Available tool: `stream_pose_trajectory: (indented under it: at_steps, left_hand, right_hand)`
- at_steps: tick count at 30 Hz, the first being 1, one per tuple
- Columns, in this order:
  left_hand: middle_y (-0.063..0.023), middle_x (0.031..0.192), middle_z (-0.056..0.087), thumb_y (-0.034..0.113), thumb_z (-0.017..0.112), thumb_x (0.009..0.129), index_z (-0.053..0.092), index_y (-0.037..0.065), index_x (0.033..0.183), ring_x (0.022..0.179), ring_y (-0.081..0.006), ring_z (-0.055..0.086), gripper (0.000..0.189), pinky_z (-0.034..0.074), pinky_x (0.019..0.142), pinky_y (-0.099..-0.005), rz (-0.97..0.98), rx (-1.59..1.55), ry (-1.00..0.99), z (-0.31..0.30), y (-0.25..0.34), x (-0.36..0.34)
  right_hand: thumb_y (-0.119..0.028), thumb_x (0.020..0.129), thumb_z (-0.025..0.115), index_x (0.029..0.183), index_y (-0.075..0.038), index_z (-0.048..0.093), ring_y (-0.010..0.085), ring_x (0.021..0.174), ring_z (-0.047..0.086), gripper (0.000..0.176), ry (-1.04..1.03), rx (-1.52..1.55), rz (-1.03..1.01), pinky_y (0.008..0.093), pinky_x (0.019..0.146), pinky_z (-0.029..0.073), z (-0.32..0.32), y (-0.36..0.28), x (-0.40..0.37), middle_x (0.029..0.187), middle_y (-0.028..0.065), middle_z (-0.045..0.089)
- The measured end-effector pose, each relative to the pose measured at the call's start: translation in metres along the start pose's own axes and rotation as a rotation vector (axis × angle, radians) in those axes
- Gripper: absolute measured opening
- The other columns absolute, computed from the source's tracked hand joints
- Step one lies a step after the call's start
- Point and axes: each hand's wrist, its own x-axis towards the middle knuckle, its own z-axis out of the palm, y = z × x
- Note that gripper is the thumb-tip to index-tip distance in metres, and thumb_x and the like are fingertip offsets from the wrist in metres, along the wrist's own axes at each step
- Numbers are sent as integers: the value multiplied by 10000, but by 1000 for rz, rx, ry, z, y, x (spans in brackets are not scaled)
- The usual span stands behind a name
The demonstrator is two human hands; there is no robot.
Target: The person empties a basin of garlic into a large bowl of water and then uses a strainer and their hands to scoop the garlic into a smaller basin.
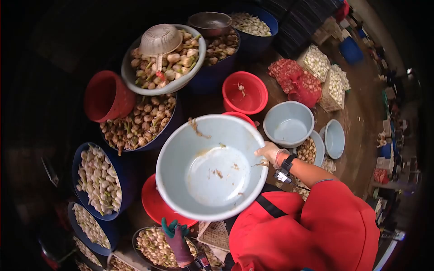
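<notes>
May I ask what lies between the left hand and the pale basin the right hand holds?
In the head view, part of a red basin shows between the left hand and that pale basin.

The right fingers (263, 151) grip a pale basin (212, 159); gloved left fingers (168, 229) spread nearby.

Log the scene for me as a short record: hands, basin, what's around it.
Right hand: gripping the large pale basin by its rim
Left hand: gloved, fingers apart, no visible grip on anything
Basin contents: brownish scraps, no bulbs
Above basin in view: red tub with what looks like one bulb
Left of view: blue tub heaped with whitish garlic
</notes>
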Motion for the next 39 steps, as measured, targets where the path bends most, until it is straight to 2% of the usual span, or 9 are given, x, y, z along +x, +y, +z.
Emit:
stream_pose_trajectory:
  at_steps: [14, 19, 22, 23, 24, 26, 29, 35, 39]
  left_hand:
    - [-60, 964, 561, 30, 550, 844, 368, 46, 1359, 779, -141, 595, 546, 516, 672, -267, -423, 254, -109, 93, -37, -3]
    - [-59, 956, 566, 17, 551, 833, 405, 51, 1332, 771, -129, 586, 522, 519, 665, -262, -501, 271, -58, 116, -39, 2]
    - [-57, 954, 569, 8, 562, 824, 421, 49, 1317, 740, -125, 580, 515, 518, 648, -257, -505, 274, -27, 119, -35, 4]
    - [-56, 949, 570, 4, 564, 820, 423, 48, 1315, 729, -124, 578, 516, 518, 643, -257, -502, 283, -24, 118, -35, 5]
    - [-49, 927, 578, 2, 567, 820, 426, 51, 1315, 727, -126, 585, 517, 519, 638, -260, -511, 260, -2, 119, -34, 7]
    - [-41, 888, 590, 16, 581, 820, 428, 55, 1318, 707, -129, 596, 522, 513, 619, -259, -532, 313, 23, 123, -27, 13]
    - [-33, 863, 595, 41, 596, 821, 434, 62, 1317, 689, -125, 599, 522, 509, 612, -256, -542, 352, 58, 131, -14, 20]
    - [-24, 845, 596, 87, 610, 829, 449, 68, 1305, 676, -111, 596, 503, 491, 597, -246, -466, 549, -71, 146, 2, 56]
    - [-20, 851, 591, 43, 580, 854, 428, 72, 1318, 708, -106, 590, 489, 489, 612, -243, -465, 416, -157, 148, 11, 88]
  right_hand:
    - [-114, 831, 651, 1122, 29, 450, 273, 792, 620, 381, 704, 1175, 308, 378, 645, 574, -148, -43, 169, 946, 141, 568]
    - [-140, 895, 570, 1060, 12, 474, 306, 817, 618, 245, 569, 1589, 230, 420, 673, 571, -127, -48, 235, 979, 155, 584]
    - [-326, 932, 491, 1105, 7, 540, 249, 850, 609, 378, 350, 1369, 468, 331, 801, 510, -84, -30, 250, 991, 150, 615]
    - [-348, 931, 489, 1111, 19, 552, 235, 892, 598, 414, -473, 1449, 314, 305, 838, 484, -97, 60, 284, 1030, 157, 612]
    - [-383, 939, 473, 1145, 18, 542, 230, 965, 570, 456, -136, 1617, 524, 313, 871, 465, -69, 40, 270, 1046, 164, 602]
    - [-404, 885, 554, 1223, 23, 456, 246, 1084, 512, 553, 43, 1375, 597, 340, 924, 454, -39, 15, 246, 1177, 161, 525]
    - [-436, 805, 675, 1340, 30, 326, 270, 1261, 424, 791, 92, 1148, 658, 381, 1002, 437, -31, -5, 220, 1373, 156, 410]
    - [-476, 833, 636, 1330, 19, 356, 251, 1201, 477, 756, 33, 876, 667, 405, 944, 466, -48, -23, 215, 1339, 166, 450]
    - [-414, 923, 409, 1244, -177, 418, 138, 1218, 415, 399, 781, 2843, 1215, 368, 1012, 311, -40, -7, 229, 1230, 18, 490]
